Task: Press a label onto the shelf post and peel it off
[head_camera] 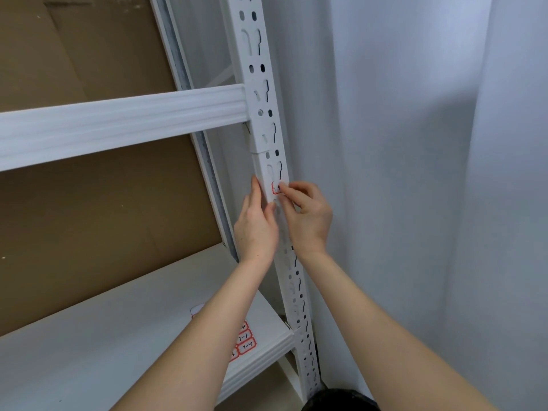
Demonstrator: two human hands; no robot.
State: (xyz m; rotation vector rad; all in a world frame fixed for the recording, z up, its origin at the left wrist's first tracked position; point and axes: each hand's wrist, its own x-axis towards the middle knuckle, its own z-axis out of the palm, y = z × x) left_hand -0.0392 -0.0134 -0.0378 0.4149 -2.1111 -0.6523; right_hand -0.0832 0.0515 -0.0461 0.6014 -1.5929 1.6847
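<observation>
A white slotted metal upright [268, 93] of a shelving rack runs from top centre down to the lower right. A small red-bordered label [276, 188] sits on its front face. My right hand [308, 218] presses the label against the upright with its fingertips. My left hand [255, 223] rests along the upright's left edge just below the label, fingers straight, thumb on the front face.
A white crossbeam [118, 126] joins the upright from the left. Below lies a white shelf board [103, 336] carrying a sheet of red-bordered labels [244, 341] with handwritten numbers. Brown cardboard [89, 203] backs the rack. A white curtain [415, 173] hangs at right.
</observation>
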